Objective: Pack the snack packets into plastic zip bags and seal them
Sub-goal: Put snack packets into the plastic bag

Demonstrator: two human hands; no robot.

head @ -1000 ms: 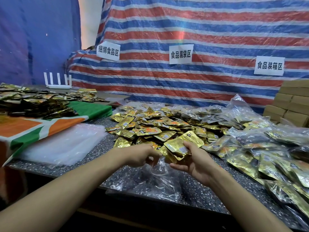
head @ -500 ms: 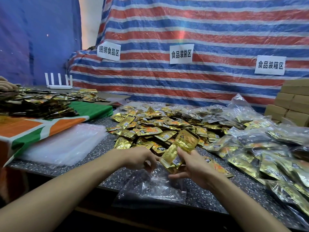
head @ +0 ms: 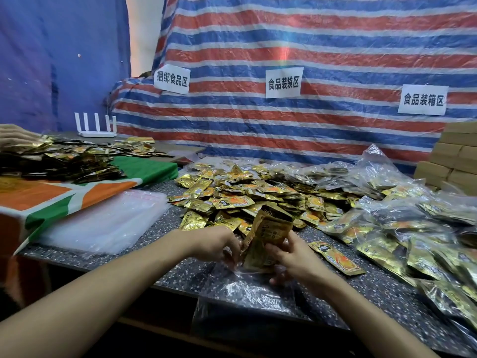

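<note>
Head view: speckled table [head: 387, 295], striped tarp [head: 296, 47] behind; right hand [head: 293, 257] grips gold packets [head: 268, 235], left hand [head: 219, 242] apparently pinches zip bag [head: 245, 290].

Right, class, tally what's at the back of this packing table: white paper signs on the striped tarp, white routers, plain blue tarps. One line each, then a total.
white paper signs: 3
white router: 1
plain blue tarp: 1
Total: 5
</note>
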